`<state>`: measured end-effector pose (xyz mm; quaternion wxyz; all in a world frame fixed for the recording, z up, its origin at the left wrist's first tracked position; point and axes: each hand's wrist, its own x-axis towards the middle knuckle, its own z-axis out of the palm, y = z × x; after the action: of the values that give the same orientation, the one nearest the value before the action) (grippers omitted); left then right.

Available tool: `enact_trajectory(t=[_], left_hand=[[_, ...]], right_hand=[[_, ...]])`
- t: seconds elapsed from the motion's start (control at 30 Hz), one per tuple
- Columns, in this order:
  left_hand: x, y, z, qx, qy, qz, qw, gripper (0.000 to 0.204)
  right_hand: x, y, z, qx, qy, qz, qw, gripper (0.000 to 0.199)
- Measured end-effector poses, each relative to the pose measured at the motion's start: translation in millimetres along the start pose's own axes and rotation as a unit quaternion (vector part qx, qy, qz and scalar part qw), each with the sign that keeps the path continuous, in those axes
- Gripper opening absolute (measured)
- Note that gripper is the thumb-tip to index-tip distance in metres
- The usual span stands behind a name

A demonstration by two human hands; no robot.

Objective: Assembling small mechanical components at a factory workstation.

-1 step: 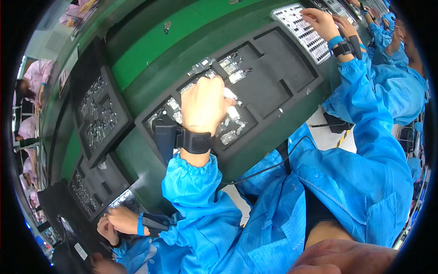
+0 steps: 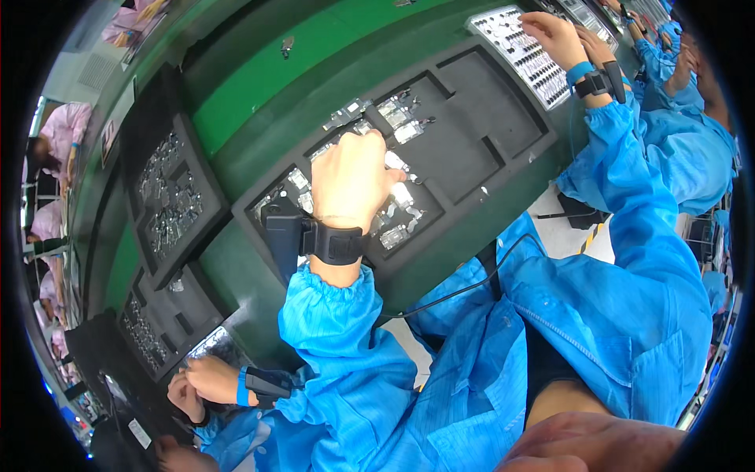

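Note:
My left hand (image 2: 350,177) is over the left part of a dark foam tray (image 2: 464,193), back upward and fingers curled into a fist. Its thumb rests beside small white and silver parts (image 2: 401,197) on the tray; whatever the fingers hold is hidden beneath them. At the far right, my right hand (image 2: 550,39) is bent over a white tray (image 2: 510,43) with rows of small black parts. Its fingers point down at the tray's upper edge, drawn together, and I cannot make out what is between them. Both my wrists carry black strapped devices.
Another dark tray (image 2: 193,134) full of loose silver parts stands to the left, with a further foam tray (image 2: 197,303) below it. A co-worker's hands (image 2: 208,381) work at lower left, and another person's hand (image 2: 595,47) is beside my right one. A black cable (image 2: 464,291) crosses my lap.

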<state>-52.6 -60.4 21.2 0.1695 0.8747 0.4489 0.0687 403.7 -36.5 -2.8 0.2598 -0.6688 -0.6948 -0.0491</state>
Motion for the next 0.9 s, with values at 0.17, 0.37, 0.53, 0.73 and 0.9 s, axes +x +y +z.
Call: enact_trajectory(t=[0.17,0.37,0.53,0.73,0.9], left_hand=[[5,1,-13,-0.058,-0.032,-0.003,0.998,0.028],[13,1,-21,-0.196,-0.093,0.025,0.976,0.022],[17,-13,-19,-0.374,-0.166,-0.058,0.911,0.017],[22,-23,-19,-0.504,0.070,-0.122,0.852,0.019],[22,-30,-16,-0.532,0.150,-0.113,0.826,0.013]], right_hand=[[6,-85,-40,0.095,0.070,-0.044,0.992,0.013],[30,-181,-48,0.224,0.083,-0.171,0.956,0.018],[51,-214,5,0.415,0.074,-0.204,0.883,0.019],[49,-221,61,0.486,-0.001,-0.116,0.866,0.019],[51,-190,86,0.388,-0.009,-0.074,0.919,0.018]])
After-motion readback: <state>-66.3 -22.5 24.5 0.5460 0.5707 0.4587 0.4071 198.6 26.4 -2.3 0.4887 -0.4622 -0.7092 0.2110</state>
